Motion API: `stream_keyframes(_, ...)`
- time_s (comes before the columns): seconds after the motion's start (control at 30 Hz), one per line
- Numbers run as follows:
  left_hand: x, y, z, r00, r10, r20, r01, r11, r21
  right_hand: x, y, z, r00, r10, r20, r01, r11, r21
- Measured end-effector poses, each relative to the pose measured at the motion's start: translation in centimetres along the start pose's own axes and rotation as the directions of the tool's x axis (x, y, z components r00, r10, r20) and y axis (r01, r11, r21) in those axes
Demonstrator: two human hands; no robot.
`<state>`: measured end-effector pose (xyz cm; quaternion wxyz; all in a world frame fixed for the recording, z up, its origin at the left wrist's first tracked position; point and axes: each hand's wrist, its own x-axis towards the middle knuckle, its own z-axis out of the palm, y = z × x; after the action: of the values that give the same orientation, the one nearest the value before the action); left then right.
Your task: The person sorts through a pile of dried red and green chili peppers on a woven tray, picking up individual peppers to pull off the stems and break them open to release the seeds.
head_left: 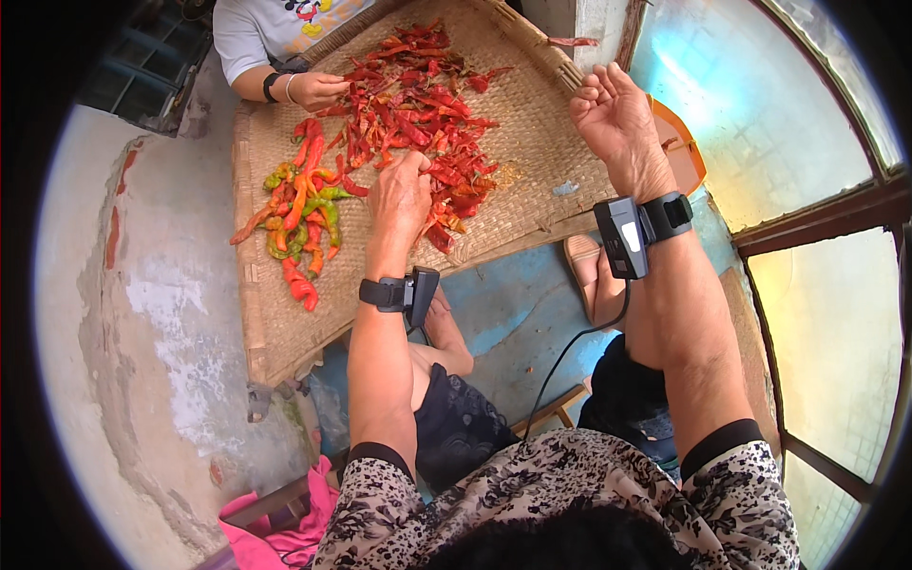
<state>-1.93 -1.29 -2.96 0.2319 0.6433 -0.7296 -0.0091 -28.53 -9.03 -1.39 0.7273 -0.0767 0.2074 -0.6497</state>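
Fingers of the left hand (pixel 400 195), head view, bend down at the dried red peppers (pixel 404 119); a grip cannot be confirmed. Those of the right hand (pixel 613 119) curl loosely, nothing visible held. Risk: a careless leftward sweep could mix in the mottled peppers (pixel 302 195). Dried red peppers lie on the woven tray (pixel 541 166), beyond and right of the left fingers, left of the right.

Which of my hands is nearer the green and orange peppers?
Your left hand, just right of the green and orange peppers; your right hand is farther, by the tray's right edge.
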Motion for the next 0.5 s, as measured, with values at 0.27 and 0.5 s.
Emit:
stream_keyframes(0.27, -1.6, -2.6, -2.9, 0.977, -0.17, 0.131, 0.162, 0.984, 0.074, -2.9, 4.2, 2.0, 0.968, 0.108, 0.226, 0.089, 0.695, -0.714)
stream_keyframes(0.5, -0.4, -0.2, -1.1, 0.994, 0.048, 0.093, -0.045, 0.998, -0.044, -3.8, 5.4, 2.8, 0.971, -0.001, 0.239, 0.167, 0.717, -0.677)
